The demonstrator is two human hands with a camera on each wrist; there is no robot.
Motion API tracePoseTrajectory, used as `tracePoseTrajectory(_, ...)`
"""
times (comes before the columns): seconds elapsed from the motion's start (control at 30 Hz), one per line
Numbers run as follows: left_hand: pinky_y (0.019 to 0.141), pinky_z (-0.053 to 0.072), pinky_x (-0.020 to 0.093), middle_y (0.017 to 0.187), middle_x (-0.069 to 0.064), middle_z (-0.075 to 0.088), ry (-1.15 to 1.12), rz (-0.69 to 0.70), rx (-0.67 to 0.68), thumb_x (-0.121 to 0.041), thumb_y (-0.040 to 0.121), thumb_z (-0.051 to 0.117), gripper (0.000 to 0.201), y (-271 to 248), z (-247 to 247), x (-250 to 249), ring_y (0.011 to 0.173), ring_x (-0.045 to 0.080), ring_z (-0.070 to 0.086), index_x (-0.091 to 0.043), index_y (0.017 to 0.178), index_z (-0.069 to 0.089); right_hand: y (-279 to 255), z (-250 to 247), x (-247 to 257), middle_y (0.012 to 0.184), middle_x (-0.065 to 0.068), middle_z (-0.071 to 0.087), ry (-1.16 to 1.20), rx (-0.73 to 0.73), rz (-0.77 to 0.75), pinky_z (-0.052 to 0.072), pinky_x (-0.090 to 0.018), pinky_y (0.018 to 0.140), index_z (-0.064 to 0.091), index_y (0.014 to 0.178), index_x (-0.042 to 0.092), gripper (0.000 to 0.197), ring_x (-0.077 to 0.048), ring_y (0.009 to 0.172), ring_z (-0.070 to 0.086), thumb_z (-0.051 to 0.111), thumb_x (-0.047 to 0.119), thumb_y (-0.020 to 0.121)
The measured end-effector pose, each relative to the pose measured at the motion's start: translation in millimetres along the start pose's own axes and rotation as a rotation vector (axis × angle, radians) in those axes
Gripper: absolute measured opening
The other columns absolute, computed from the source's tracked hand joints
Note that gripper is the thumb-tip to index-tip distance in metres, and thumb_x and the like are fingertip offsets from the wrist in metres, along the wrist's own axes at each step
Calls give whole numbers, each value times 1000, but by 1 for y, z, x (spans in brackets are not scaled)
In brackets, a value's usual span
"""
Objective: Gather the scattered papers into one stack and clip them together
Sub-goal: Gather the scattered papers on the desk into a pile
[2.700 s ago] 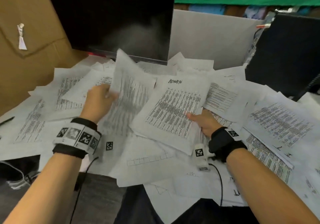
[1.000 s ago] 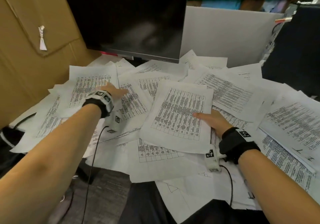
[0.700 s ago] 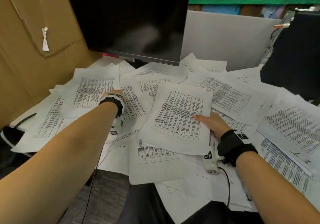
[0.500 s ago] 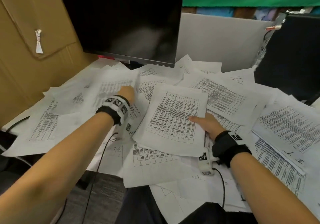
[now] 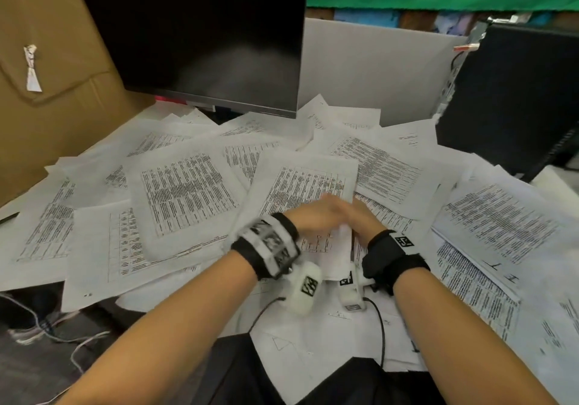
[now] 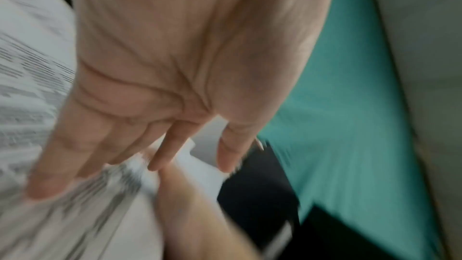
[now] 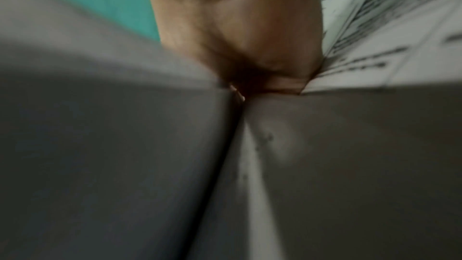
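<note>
White printed papers (image 5: pixel 188 191) still blanket the desk, but the left hand (image 5: pixel 316 215), which half a second ago lay out on the left-side sheets, now crosses to meet the right hand (image 5: pixel 365 216) on the central stack (image 5: pixel 308 185), fingers straight. The right hand's grip is hidden, so I cannot tell it. Behind stand a black monitor (image 5: pixel 203 35), brown cardboard (image 5: pixel 47 76) and a grey divider (image 5: pixel 369 69); the stack's long axis runs away from the person, tilted slightly right.

A: Where does the head view sit?
B: High, tilted forward and down over the papers (image 5: pixel 188 191) toward the monitor (image 5: pixel 203 35).
A: And the wrist views?
B: Very close. The left looks along the left hand (image 6: pixel 175 66); the right along the right hand (image 7: pixel 237 27), both blurred. All three share the printed sheets.
</note>
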State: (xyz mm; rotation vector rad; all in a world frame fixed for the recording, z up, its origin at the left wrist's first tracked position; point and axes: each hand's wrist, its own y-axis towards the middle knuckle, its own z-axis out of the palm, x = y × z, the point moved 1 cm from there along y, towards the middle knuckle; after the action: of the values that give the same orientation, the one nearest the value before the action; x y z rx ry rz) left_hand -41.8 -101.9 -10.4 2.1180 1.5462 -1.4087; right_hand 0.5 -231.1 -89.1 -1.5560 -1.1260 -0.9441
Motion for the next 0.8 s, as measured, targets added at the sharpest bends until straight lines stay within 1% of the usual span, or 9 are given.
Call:
tracePoseTrajectory(0.1,102,43,38,136,4,47,-406,-101,-282,-36,95,51,46,-11,-67,45,123,24,47,-12,135,46,7,-3,-11,130,-6,64,-58,34,-23,46,-44,105,59,130,16,52,-26,116,61,78,27,83)
tracePoseTrajectory(0.23,106,37,45,143,16,43,-347,-499,-1007,-40,87,54,70,-34,-162,161,128,35,44,-3,142,34,8,-5,-13,131,-1,61,-11,78,-44,43,-35,103,53,139,14,58,-22,116,59,75,19,86)
tracePoseTrajectory(0.3,106,38,47,146,21,37,-330,-735,-1024,-42,82,59,85,-45,-177,203,130,39,41,1,146,22,8,-4,-13,133,-3,61,-1,76,-48,43,-34,102,52,139,14,58,-22,118,58,75,18,86)
tracePoseTrajectory(0.37,104,40,46,147,22,34,-337,-780,-941,-39,81,65,91,-44,-176,222,129,39,42,2,147,18,9,-4,-14,135,-4,61,-6,64,-47,42,-37,106,53,140,14,59,-24,122,58,75,20,86)
tracePoseTrajectory(0.43,92,50,38,136,22,47,-346,-675,-908,-27,83,68,73,-39,-168,220,116,38,53,6,138,34,9,-4,-13,134,-5,61,-29,51,-50,43,-38,106,53,139,13,57,-26,122,57,74,23,87)
tracePoseTrajectory(0.5,65,56,29,108,18,62,-431,-499,-877,-15,83,69,40,-36,-157,207,84,32,62,4,113,53,8,-4,-12,134,-6,61,-42,46,-48,43,-36,103,54,138,11,55,-26,121,57,73,25,88)
tracePoseTrajectory(0.57,73,55,34,110,14,64,-422,-328,-913,-13,83,69,36,-38,-152,188,87,29,63,5,112,57,7,-4,-12,135,-6,60,-45,46,-52,43,-35,101,55,138,11,54,-25,119,58,72,25,88)
tracePoseTrajectory(0.67,77,47,35,102,9,63,-63,-44,-1104,-9,91,56,21,-58,-155,128,88,22,56,-7,110,63,7,-4,-11,131,-5,61,-61,48,-64,41,-29,93,55,137,11,50,-20,110,57,70,24,90)
tracePoseTrajectory(0.8,70,42,7,104,-3,63,168,425,-1133,-9,93,54,22,-96,-159,39,91,9,57,-9,114,62,8,-3,-13,132,-5,61,-47,47,-59,43,-38,105,54,138,12,51,-24,117,59,70,25,91)
